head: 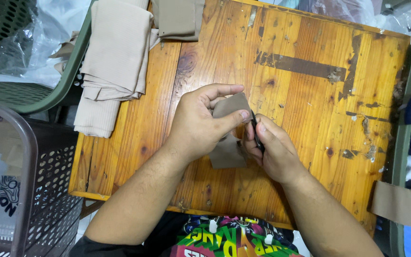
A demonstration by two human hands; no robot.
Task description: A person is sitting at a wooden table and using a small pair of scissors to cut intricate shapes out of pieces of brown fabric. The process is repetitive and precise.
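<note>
A square wooden worktop (310, 95) of glossy orange-brown planks is filling most of the view, its varnish scuffed and marked with dark strips of old tape residue. Off its left edge a dark brown plastic basket (34, 190) with perforated walls is sitting low, holding what looks like a clear bag with a dark print; above it a green plastic basket (48, 95) with a lattice wall is standing against the worktop's corner, with crumpled clear plastic wrap (48, 28) lying inside. Another green rim (405, 133) is running along the right edge, and a tan strip of cloth (400, 202) is hanging over it.

A stack of folded beige ribbed fabric (115, 62) is resting on the worktop's upper left corner, drooping partly over the edge, with a second folded tan piece (177, 19) just beside it at the top.

Near the middle of the worktop, the left hand (198, 126) is pinching a small tan fabric piece (229, 152) between thumb and forefinger, holding it just above the wood; the piece is soft, flat and roughly rectangular. The right hand (272, 152) is touching it from the right, fingers curled and pressed closed around a small black snipping tool (257, 133) whose slim blade is lying against the cloth's edge.
</note>
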